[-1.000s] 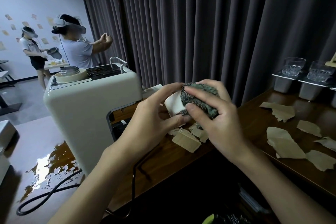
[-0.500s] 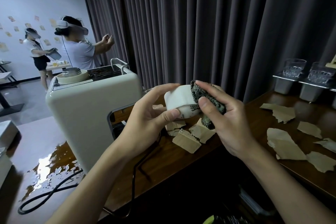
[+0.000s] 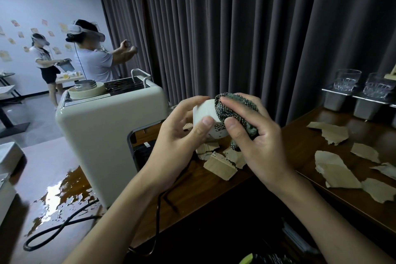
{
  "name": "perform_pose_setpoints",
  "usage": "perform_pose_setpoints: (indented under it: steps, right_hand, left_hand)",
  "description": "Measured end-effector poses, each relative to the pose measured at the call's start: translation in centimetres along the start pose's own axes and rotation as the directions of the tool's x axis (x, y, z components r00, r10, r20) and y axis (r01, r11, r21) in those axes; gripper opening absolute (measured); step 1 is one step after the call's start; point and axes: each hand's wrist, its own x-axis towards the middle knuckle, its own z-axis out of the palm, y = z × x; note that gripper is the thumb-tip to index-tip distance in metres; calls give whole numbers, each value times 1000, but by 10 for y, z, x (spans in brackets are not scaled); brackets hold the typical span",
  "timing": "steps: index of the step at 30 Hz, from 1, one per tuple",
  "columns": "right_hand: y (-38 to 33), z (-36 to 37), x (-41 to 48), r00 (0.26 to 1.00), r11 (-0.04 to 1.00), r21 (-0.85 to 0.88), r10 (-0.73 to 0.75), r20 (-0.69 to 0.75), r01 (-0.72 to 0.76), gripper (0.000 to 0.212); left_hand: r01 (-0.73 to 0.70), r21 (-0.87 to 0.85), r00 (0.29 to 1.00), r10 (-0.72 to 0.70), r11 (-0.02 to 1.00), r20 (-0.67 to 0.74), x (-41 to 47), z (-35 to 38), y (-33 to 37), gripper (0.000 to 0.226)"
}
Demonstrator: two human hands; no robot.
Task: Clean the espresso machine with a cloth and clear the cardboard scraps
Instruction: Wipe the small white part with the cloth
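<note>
A cream espresso machine point(image 3: 102, 135) stands at the left end of the dark wooden counter point(image 3: 214, 188). In front of it my left hand point(image 3: 177, 135) holds a small cream, rounded machine part point(image 3: 203, 111) above the counter. My right hand point(image 3: 250, 133) presses a bunched dark checked cloth point(image 3: 235, 105) against the right side of that part. Thick cardboard scraps point(image 3: 218, 163) lie on the counter under my hands. Flat torn cardboard scraps point(image 3: 334, 169) are spread over the counter to the right.
A black power cable point(image 3: 64, 227) trails from the machine onto the floor, beside a wet brown puddle point(image 3: 64, 191). Two glasses point(image 3: 347, 80) sit on metal holders at the back right. A dark curtain hangs behind. Two people with headsets point(image 3: 92, 58) stand far left.
My hands have turned the cream part and lifted it slightly. The cloth has shifted from covering its top to wrapping its right side, so more of the part shows.
</note>
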Motion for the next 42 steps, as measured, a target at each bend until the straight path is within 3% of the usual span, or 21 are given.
perform_pose_setpoints:
  steps: [5,8,13,19,25,31,35,38,42]
  right_hand:
    - [-1,-3,2,999,993,114,44,0,-44,32]
    - [3,-4,2,998,993,98,63,8,-63,33]
    - [6,-2,-2,999,999,-19,48,-1,-48,35]
    - [8,7,-5,994,968,-235,-79,72,94,35]
    - [6,9,-4,988,971,-198,-120,93,136,34]
    - [2,12,-3,996,995,-51,-84,4,84,34]
    - [7,11,-5,999,998,-50,-36,6,36,34]
    - [10,14,-9,999,996,-79,-30,24,32,34]
    - [6,18,-11,996,994,-60,-93,-13,92,32]
  left_hand:
    - [45,-280,999,-45,959,5,-4,4,-1,40]
    - [105,-217,994,-103,970,20,-3,2,0,40]
    - [110,72,993,-112,991,29,4,-4,8,41]
    - [136,188,989,-143,973,25,5,-8,7,49]
    - [147,9,989,-146,989,-19,0,-10,5,33]
    - [179,-245,983,-181,953,12,-6,-4,3,29]
    - [223,-104,973,-229,969,-41,-4,-7,0,24]
    - [225,-8,974,-225,974,-28,-3,-10,2,41]
    - [194,-75,979,-198,978,-48,-4,-8,3,45]
